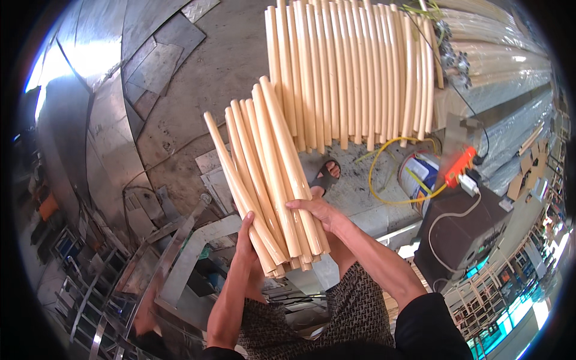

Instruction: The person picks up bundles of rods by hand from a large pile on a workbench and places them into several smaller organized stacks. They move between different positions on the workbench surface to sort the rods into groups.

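A bundle of cream-coloured, glossy round poles (273, 162) lies across both my hands, above my lap, with its far ends fanned apart. My left hand (247, 237) grips the bundle's left side near the close ends, thumb on top. On the right side my right hand (312, 210) clasps it, thumb laid over the poles and the other fingers hidden underneath. Just beyond, a wide row of similar cream poles (354, 72) lies side by side; the bundle's far right end overlaps the row's left edge in view.
To the right stand a paint bucket (414, 174), a yellow cable (375, 180), an orange power strip (461, 165) and a dark box (462, 228). Plastic-wrapped stacks (498, 60) lie at far right. Metal sheets (108, 126) and metal frames (90, 300) fill the left. My sandalled foot (327, 174) shows beyond the bundle.
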Motion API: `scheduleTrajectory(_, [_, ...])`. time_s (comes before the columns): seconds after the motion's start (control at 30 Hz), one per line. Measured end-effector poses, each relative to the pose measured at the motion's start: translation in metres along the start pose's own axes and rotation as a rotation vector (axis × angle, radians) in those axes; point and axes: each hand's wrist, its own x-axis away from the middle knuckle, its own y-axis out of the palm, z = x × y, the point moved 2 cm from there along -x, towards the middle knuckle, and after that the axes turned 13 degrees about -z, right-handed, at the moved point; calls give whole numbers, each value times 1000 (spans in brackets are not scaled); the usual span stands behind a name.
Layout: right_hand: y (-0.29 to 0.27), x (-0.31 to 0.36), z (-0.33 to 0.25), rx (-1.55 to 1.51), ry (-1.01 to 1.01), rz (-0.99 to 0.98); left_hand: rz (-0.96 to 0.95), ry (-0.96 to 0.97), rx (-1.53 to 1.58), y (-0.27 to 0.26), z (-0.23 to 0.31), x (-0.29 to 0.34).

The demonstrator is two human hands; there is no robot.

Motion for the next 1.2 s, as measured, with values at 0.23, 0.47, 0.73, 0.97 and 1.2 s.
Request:
scheduleTrajectory(0.23, [-16,73,117,-53,146,-36,1,-50,-169,15,-80,90])
scheduleTrajectory(0.47, [-33,127,247,-49,18,66,-7,-68,-275,-42,-176,145])
scheduleTrajectory(0.73, [-74,222,394,-46,30,153,19,-244,-336,-88,-306,209])
scheduleTrajectory(0.97, [-130,343,543,-218,-163,182,-82,-333,-466,-106,-461,271])
scheduleTrajectory(1.2, [-186,539,695,-351,-435,146,-144,-336,-774,-101,-657,348])
